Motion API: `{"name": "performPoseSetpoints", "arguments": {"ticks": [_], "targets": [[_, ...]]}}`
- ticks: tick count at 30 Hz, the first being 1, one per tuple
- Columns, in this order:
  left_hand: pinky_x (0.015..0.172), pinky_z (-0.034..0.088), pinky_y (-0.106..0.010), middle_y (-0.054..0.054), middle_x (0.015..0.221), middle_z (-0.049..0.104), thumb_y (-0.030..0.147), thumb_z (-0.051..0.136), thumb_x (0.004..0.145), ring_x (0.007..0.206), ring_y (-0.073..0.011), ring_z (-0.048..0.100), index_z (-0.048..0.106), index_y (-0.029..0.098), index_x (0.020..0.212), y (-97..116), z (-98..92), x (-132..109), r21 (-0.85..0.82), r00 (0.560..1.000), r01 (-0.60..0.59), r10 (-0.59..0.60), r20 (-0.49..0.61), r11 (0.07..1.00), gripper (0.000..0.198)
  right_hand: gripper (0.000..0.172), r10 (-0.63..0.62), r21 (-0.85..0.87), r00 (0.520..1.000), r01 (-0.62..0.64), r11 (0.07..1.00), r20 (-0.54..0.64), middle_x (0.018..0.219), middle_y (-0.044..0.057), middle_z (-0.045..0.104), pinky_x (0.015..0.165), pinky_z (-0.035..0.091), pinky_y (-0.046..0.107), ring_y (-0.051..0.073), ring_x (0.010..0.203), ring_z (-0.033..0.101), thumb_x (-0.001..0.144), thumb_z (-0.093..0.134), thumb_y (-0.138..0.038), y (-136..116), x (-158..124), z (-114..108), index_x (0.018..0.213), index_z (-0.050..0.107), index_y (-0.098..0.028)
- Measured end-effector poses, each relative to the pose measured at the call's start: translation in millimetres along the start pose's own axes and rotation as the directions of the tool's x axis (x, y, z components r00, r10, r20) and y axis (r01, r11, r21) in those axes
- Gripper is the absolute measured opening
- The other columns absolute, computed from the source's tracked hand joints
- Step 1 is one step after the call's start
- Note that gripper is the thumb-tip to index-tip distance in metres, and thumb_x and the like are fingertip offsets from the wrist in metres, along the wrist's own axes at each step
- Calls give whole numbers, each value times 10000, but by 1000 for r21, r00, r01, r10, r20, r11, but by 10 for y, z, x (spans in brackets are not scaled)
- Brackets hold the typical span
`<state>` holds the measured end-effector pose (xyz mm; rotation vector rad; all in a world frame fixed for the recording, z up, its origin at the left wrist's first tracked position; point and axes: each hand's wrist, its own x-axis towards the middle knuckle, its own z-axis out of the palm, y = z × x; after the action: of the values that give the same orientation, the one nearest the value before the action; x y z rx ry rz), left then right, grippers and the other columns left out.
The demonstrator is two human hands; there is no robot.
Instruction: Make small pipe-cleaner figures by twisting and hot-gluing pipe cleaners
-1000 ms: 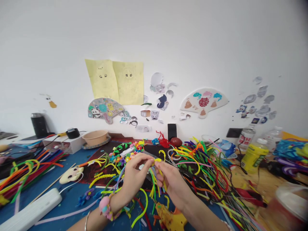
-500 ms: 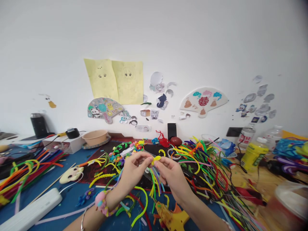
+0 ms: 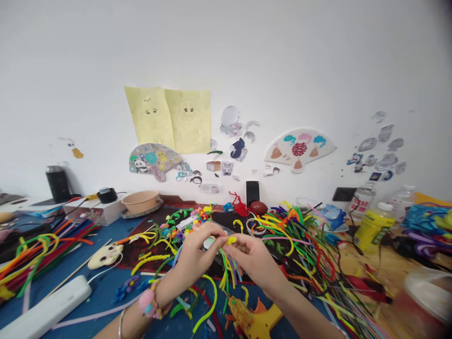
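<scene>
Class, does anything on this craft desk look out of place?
Yes: a yellow glue gun lies on its side, no stand visible, among loose pipe cleaners, just below the left hand and right hand pinching a pipe-cleaner bundle.

Beyond the person's right hand [image 3: 254, 266], a heap of pipe cleaners [image 3: 303, 254] blocks the way across the desk, and a yellow glue gun [image 3: 250, 318] lies just below that hand. Past the left hand [image 3: 192, 259], blue tabletop [image 3: 95, 282] shows between the white power strip [image 3: 45, 301] and the mask [image 3: 105, 255]. Beads [image 3: 203, 216] crowd the space ahead.
</scene>
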<state>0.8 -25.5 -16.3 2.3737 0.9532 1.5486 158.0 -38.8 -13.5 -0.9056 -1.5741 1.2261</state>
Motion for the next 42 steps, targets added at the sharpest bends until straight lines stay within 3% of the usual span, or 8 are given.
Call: {"name": "performPoseSetpoints", "arguments": {"ticks": [5, 11, 15, 19, 22, 24, 33, 42], "targets": [[678, 456, -242, -36, 777, 629, 183, 534, 863, 725, -147, 585, 581, 171, 833, -34, 7, 1, -77, 998, 22, -18, 54, 997, 57, 162, 20, -81, 995, -12, 997, 97, 573, -60, 459, 397, 311, 167, 52, 434, 402, 783, 593, -284, -74, -8, -99, 825, 648, -138], [670, 423, -230, -21, 758, 603, 178, 555, 848, 700, -133, 548, 573, 170, 806, -85, 49, -30, -68, 1000, 19, -18, 19, 998, 46, 180, 39, -98, 997, -33, 995, 60, 520, -66, 449, 388, 296, 170, 58, 419, 393, 799, 564, -284, -67, 12, -90, 840, 667, -143], [638, 406, -223, -15, 719, 588, 230, 577, 834, 671, -126, 528, 589, 153, 749, -65, 30, 25, -191, 978, 208, -198, 68, 959, 115, 191, 31, -155, 999, -29, 988, 17, 470, -72, 416, 375, 256, 180, 58, 398, 351, 796, 563, -299, -44, 14, -81, 783, 670, -142], [573, 381, -206, 3, 647, 566, 276, 629, 789, 591, -102, 491, 606, 136, 718, -71, -9, 76, -468, 853, 520, -408, 326, 715, 158, 169, -34, -217, 999, 30, 976, -13, 490, -57, 431, 398, 245, 191, 57, 428, 329, 752, 603, -270, -50, 18, -85, 666, 670, -140], [516, 338, -188, 28, 548, 510, 265, 645, 770, 501, -69, 422, 599, 124, 663, -114, -14, 77, -583, 744, 667, -447, 497, 464, 184, 163, -74, -221, 997, 74, 973, 4, 512, -44, 474, 421, 253, 195, 61, 458, 332, 736, 615, -251, -59, 27, -91, 637, 685, -142], [498, 328, -187, 32, 522, 491, 282, 641, 774, 475, -61, 407, 594, 119, 632, -147, -6, 74, -598, 710, 702, -441, 549, 386, 221, 176, -54, -185, 998, 56, 981, 20, 488, -47, 470, 416, 256, 196, 60, 440, 340, 741, 615, -262, -54, 37, -104, 624, 678, -144], [585, 452, -230, -24, 727, 658, 267, 756, 666, 564, -95, 558, 706, 121, 764, -63, 17, 89, -586, 768, 633, -509, 389, 507, 183, 267, 40, -56, 998, -43, 997, -54, 460, -55, 473, 385, 314, 184, 57, 379, 397, 738, 646, -365, 67, 114, -187, 601, 609, -139], [588, 509, -243, -16, 589, 671, 340, 702, 730, 552, -131, 640, 649, 120, 809, 2, 14, 104, -554, 745, 660, -537, 396, 507, 240, 264, 12, -72, 1000, -12, 997, 5, 645, 1, 612, 517, 503, 232, 113, 532, 555, 749, 642, -408, 34, 125, -279, 789, 670, -148]]}}
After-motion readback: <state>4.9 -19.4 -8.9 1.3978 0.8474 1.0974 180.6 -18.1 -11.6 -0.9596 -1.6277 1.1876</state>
